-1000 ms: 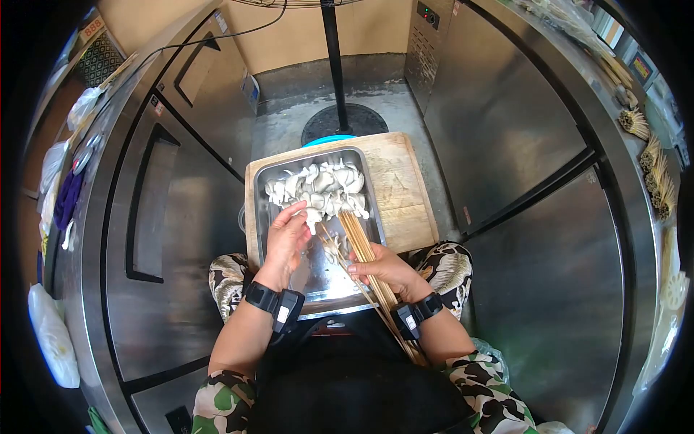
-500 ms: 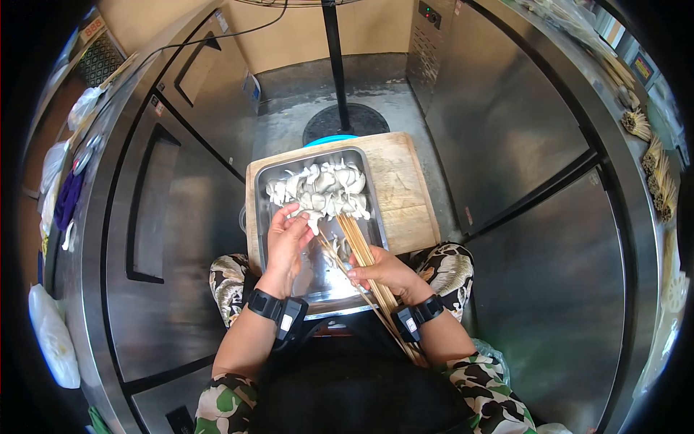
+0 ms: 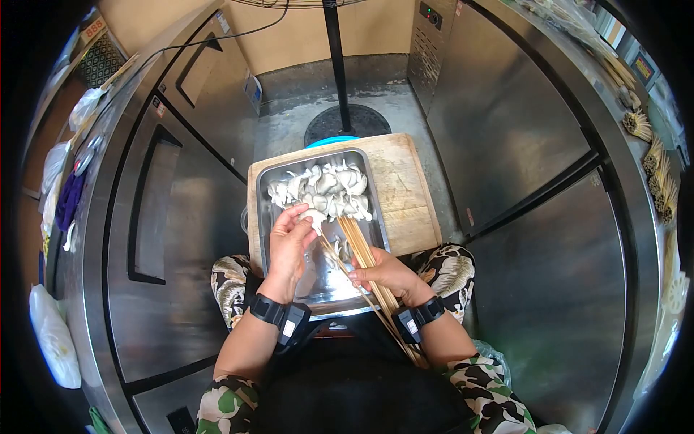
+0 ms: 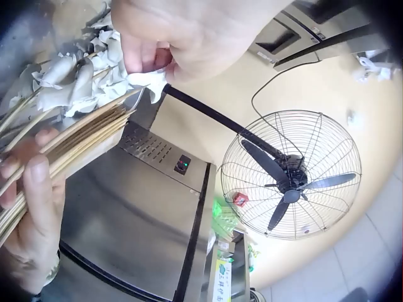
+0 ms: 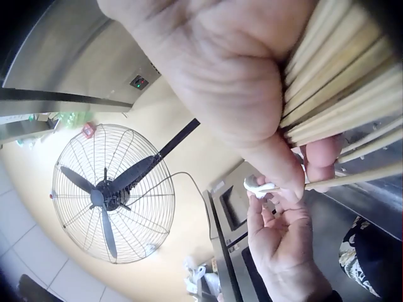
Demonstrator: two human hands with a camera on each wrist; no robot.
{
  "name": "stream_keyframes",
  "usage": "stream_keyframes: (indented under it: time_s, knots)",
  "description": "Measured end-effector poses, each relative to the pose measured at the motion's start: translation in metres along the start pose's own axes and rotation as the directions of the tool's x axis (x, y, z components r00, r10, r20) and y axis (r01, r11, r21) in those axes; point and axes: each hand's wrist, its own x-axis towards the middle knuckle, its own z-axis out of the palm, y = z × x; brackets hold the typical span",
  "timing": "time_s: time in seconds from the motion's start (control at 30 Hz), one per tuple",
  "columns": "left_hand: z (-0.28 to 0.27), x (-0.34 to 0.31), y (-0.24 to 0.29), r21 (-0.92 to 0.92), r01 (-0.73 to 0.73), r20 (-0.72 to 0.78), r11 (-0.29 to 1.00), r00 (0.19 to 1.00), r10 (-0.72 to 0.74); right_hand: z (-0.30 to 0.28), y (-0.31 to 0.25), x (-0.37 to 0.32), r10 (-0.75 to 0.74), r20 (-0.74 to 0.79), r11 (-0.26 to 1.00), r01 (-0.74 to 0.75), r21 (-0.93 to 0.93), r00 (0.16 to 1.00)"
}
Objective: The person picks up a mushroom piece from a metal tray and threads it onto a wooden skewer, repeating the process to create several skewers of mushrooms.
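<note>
While the right hand (image 3: 392, 275) stays in the same place as half a second ago, gripping a bundle (image 3: 357, 237) of sticks with the thumb across it, the left hand (image 3: 288, 244) has shifted slightly to the right. It pinches a white piece (image 3: 316, 219) between thumb and fingertips. In the earlier frame the piece hung down from the fingers; now it bends over toward a single stick (image 5: 359, 175) set apart from the bundle, and the stick's tip appears to meet its edge. Whether the tip has gone in, I cannot tell. The right hand holds this stick too, its thumb lying along it in the right wrist view.

The piece is above the tray (image 3: 318, 283), just on the near side of the pile (image 3: 318, 186), which looks unchanged at the far end. A few white bits (image 3: 343, 251) show beside the single stick; whether they are on it is unclear. The tray rests on the board (image 3: 401, 181) as before, over the person's lap. Beyond stands a fan (image 4: 291, 179), between steel cabinets (image 3: 520, 101).
</note>
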Motion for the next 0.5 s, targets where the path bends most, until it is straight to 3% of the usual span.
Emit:
stream_keyframes:
  time_s: [0.5]
  knots:
    - [0.001,-0.01,-0.002,0.005,-0.005,-0.075,1.0,0.997,0.005,0.006,-0.005,-0.005,0.006,0.02,1.0,-0.006,0.005,1.0]
